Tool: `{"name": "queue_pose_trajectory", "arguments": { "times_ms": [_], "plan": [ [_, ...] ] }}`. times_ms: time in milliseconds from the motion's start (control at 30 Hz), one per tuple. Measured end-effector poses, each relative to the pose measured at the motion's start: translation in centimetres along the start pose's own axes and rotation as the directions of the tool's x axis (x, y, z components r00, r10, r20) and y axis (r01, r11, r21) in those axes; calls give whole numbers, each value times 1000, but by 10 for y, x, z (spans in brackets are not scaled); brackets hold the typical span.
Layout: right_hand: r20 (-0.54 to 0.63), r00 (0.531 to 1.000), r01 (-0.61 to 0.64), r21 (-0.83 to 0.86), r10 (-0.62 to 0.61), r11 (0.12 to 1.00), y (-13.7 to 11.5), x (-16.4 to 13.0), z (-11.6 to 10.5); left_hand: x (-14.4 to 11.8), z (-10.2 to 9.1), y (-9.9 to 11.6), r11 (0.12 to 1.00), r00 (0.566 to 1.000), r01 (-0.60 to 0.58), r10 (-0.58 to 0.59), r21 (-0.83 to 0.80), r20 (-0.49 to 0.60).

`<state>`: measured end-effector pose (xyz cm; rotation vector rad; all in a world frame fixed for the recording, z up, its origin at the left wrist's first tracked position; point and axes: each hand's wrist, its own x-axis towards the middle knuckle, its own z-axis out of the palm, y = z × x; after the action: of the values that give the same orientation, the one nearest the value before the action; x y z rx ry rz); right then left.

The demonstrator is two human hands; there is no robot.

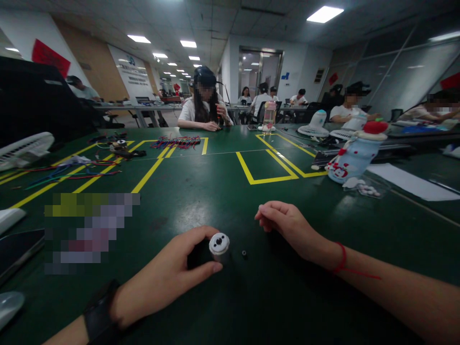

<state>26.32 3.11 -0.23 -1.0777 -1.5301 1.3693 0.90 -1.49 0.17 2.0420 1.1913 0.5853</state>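
My left hand (172,275) grips a small cylindrical part with a white round end face (219,244), held on the dark green table (223,191). The face has a dark centre hole and two small holes. A tiny black ring-shaped piece (244,252) lies on the table just right of it. My right hand (287,225) rests on the table to the right, fingers curled loosely, holding nothing that I can see. A red string circles my right wrist and a black band my left.
Yellow tape lines (266,165) mark boxes on the table. A snowman-patterned bottle (354,153) lies at the right by white paper (409,181). Coloured wires (176,142) and a white fan (25,148) lie left. A phone (17,249) sits near left. People sit across.
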Motion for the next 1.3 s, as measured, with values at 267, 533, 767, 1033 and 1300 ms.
{"name": "queue_pose_trajectory", "arguments": {
  "times_ms": [267,533,767,1033,1300],
  "plan": [
    [40,999,-5,-33,7,999,-1,0,0,-1,0,-2,1000,1000,-3,3,14,-3],
    [256,959,216,-371,-124,903,-5,-10,5,0,1,0,1000,1000,1,-1,9,7],
    [352,904,403,-517,-242,755,-15,-13,20,1,3,0,1000,1000,-21,21,2,-7],
    [396,839,537,-486,-374,689,-45,2,45,1,3,-2,999,1000,-22,22,-33,-19],
    [336,915,349,-386,-223,854,-40,-3,34,1,2,0,999,999,-32,31,-29,-8]
  ]
}}
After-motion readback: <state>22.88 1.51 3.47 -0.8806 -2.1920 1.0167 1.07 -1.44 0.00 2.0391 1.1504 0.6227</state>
